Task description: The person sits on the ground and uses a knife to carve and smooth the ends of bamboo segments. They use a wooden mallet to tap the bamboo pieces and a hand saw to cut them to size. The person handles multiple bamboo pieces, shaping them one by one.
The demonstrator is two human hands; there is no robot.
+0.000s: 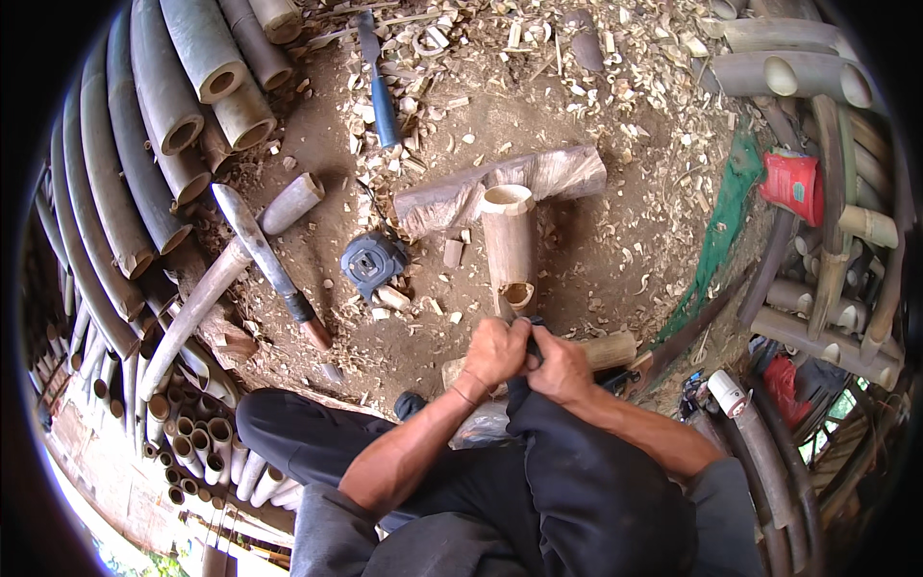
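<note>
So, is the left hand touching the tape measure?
Apart: the head view shows brown ground between the left hand and the tape measure.

- Bamboo section: far end at wood block.
- Tape measure: left of section.
- Long knife: farther left, across bamboo pole.
- Handled tool: beyond tape measure.

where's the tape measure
In the head view, the tape measure lies on the ground left of centre, between the long knife and the central bamboo piece.
</note>
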